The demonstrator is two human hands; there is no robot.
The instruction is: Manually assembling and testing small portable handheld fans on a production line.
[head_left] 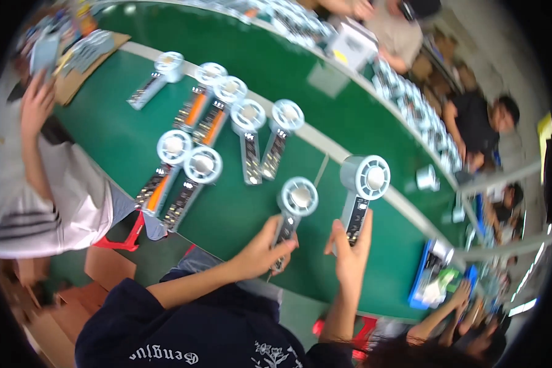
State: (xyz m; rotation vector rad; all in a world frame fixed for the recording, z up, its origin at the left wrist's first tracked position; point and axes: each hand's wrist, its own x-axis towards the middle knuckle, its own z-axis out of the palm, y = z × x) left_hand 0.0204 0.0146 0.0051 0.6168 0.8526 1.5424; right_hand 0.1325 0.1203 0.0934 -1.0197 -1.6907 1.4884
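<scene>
My left hand (256, 253) is wrapped round the handle of a light-blue handheld fan (299, 197). Its round grille faces up, and a dark circuit board shows along the handle. To the right, my right hand (351, 248) grips a second handheld fan (365, 178) by its handle, with the fan head at the top and another board exposed. Beyond and left of my hands, several similar fans (203, 165) lie on the green table, their handles opened to show boards. Orange strips are visible in some of those handles.
The green table (227, 221) has a pale dividing strip (325, 144) running across it. A blue bin (422, 276) with small items stands at the right. Cardboard with pale parts (89, 55) lies far left, near a neighbour's hand (38, 98). Coworkers and rows of fans line the far side.
</scene>
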